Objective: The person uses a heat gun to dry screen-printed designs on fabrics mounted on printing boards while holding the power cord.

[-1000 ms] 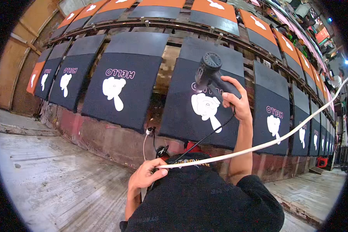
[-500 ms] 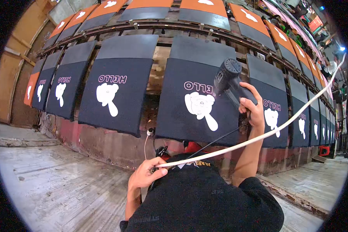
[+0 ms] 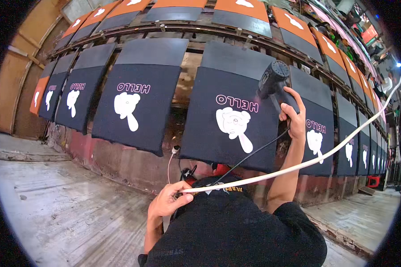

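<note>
My right hand [image 3: 293, 116] is wrapped round the handle of a black hair dryer [image 3: 274, 80], whose nozzle points at the dark printed cloth [image 3: 200, 120] on the board in front of me. Pink HELLO lettering [image 3: 237, 103] and a white bear-like print [image 3: 234, 127] show on that cloth, just left of the dryer. Down by my chest, my left hand [image 3: 170, 200] grips a thick white cable [image 3: 263, 179] that runs up to the far right. A thin black cord [image 3: 258, 150] hangs from the dryer.
Similar boards with dark printed cloth [image 3: 136, 102] stand in a row to both sides. Behind them is a second row with orange cloth [image 3: 294, 26]. A plug connection [image 3: 175, 149] hangs below the boards. A wooden panel [image 3: 18, 93] stands at left, above the pale floor [image 3: 75, 196].
The dryer in my right hand has moved rightward from over the lettering, uncovering the whole word. My left hand keeps its grip on the white cable. The view has shifted slightly.
</note>
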`<action>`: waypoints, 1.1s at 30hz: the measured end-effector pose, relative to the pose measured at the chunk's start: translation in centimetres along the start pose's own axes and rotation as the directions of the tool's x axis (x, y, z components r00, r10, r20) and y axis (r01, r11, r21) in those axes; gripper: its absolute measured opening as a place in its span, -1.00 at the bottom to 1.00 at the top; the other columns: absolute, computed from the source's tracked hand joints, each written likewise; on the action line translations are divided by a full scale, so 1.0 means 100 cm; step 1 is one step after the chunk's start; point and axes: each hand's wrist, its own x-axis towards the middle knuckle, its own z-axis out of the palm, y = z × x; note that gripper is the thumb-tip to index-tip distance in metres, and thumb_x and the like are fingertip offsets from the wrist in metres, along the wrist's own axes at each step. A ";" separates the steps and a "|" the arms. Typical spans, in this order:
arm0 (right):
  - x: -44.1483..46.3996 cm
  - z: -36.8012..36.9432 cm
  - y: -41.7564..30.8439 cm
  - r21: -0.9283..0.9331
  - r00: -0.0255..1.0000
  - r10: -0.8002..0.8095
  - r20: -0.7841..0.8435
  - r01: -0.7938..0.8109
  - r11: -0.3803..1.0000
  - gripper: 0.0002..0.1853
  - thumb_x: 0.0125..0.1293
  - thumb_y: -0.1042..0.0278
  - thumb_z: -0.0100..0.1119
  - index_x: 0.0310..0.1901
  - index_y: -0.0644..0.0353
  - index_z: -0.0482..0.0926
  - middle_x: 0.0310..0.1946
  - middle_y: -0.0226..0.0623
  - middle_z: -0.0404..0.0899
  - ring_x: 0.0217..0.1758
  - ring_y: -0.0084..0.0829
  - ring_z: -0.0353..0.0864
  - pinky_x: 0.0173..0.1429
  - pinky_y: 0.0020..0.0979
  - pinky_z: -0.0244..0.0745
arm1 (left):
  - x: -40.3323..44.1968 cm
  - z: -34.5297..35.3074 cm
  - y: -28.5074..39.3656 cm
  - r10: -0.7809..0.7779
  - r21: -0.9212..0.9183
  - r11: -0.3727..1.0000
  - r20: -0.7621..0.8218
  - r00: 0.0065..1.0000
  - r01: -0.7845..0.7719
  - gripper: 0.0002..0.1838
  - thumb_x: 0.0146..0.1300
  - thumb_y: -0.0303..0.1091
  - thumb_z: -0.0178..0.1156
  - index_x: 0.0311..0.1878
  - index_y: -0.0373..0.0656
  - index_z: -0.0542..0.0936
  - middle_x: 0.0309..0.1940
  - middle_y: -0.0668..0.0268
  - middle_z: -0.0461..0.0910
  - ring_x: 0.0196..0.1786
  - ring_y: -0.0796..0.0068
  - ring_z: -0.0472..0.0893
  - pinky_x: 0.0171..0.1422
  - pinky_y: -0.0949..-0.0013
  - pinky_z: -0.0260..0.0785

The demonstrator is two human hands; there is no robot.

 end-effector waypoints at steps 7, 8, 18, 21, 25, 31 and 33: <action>0.015 0.035 0.003 0.042 0.988 0.022 0.153 -0.029 0.999 -0.44 0.25 0.46 0.30 0.32 0.26 0.52 -0.53 -0.47 0.48 -0.56 -0.66 0.41 -0.43 -0.55 0.35 | -0.008 0.002 -0.006 0.012 0.033 0.999 -0.048 0.999 -0.010 -0.74 0.40 -0.22 0.30 -0.11 -0.27 0.62 -0.32 0.36 0.62 -0.23 0.58 0.53 -0.10 0.39 0.38; 0.019 0.041 0.007 0.046 0.987 0.007 0.163 -0.015 0.999 -0.44 0.25 0.45 0.29 0.32 0.26 0.52 -0.55 -0.48 0.47 -0.57 -0.65 0.42 -0.43 -0.54 0.36 | -0.010 0.003 -0.006 0.013 0.043 0.999 -0.055 0.998 -0.010 -0.73 0.41 -0.22 0.29 -0.10 -0.29 0.63 -0.33 0.31 0.64 -0.22 0.52 0.56 -0.06 0.33 0.41; 0.034 0.087 0.008 -0.007 0.958 0.010 0.287 -0.009 1.000 -0.44 0.18 0.40 0.34 0.28 0.21 0.58 -0.54 -0.50 0.49 -0.57 -0.67 0.43 -0.43 -0.56 0.34 | -0.018 0.003 -0.012 0.064 0.084 0.995 -0.084 0.994 -0.057 -0.73 0.40 -0.22 0.30 -0.12 -0.28 0.62 -0.36 0.30 0.63 -0.24 0.51 0.58 -0.07 0.33 0.41; 0.032 0.089 0.005 0.025 0.938 0.035 0.344 -0.047 0.999 -0.44 0.19 0.42 0.33 0.28 0.23 0.57 -0.53 -0.50 0.49 -0.56 -0.68 0.41 -0.43 -0.56 0.33 | -0.018 0.002 -0.013 0.068 0.092 0.994 -0.089 0.994 -0.060 -0.73 0.40 -0.22 0.30 -0.12 -0.27 0.62 -0.37 0.30 0.62 -0.24 0.51 0.57 -0.07 0.32 0.40; 0.025 0.088 0.001 0.052 0.926 0.043 0.375 -0.067 0.996 -0.43 0.19 0.44 0.31 0.29 0.26 0.55 -0.54 -0.49 0.47 -0.57 -0.66 0.39 -0.43 -0.54 0.32 | -0.016 0.002 -0.011 0.071 0.099 0.993 -0.079 0.994 -0.063 -0.73 0.41 -0.22 0.30 -0.12 -0.28 0.62 -0.37 0.31 0.62 -0.24 0.51 0.57 -0.07 0.32 0.39; 0.015 0.064 -0.007 0.050 0.932 0.068 0.356 -0.092 0.995 -0.43 0.18 0.44 0.30 0.28 0.28 0.53 -0.55 -0.48 0.46 -0.58 -0.66 0.38 -0.43 -0.53 0.33 | -0.010 -0.003 -0.007 0.053 0.087 0.995 -0.039 0.998 -0.049 -0.72 0.42 -0.21 0.29 -0.10 -0.28 0.62 -0.36 0.34 0.61 -0.23 0.54 0.54 -0.05 0.33 0.38; 0.010 0.060 -0.006 0.036 0.953 0.067 0.296 -0.081 0.996 -0.41 0.17 0.44 0.31 0.29 0.30 0.53 -0.56 -0.47 0.45 -0.59 -0.65 0.38 -0.44 -0.53 0.34 | -0.008 -0.002 -0.003 0.035 0.068 0.997 -0.034 0.999 -0.032 -0.72 0.42 -0.20 0.30 -0.10 -0.28 0.62 -0.36 0.35 0.60 -0.22 0.55 0.53 -0.05 0.33 0.38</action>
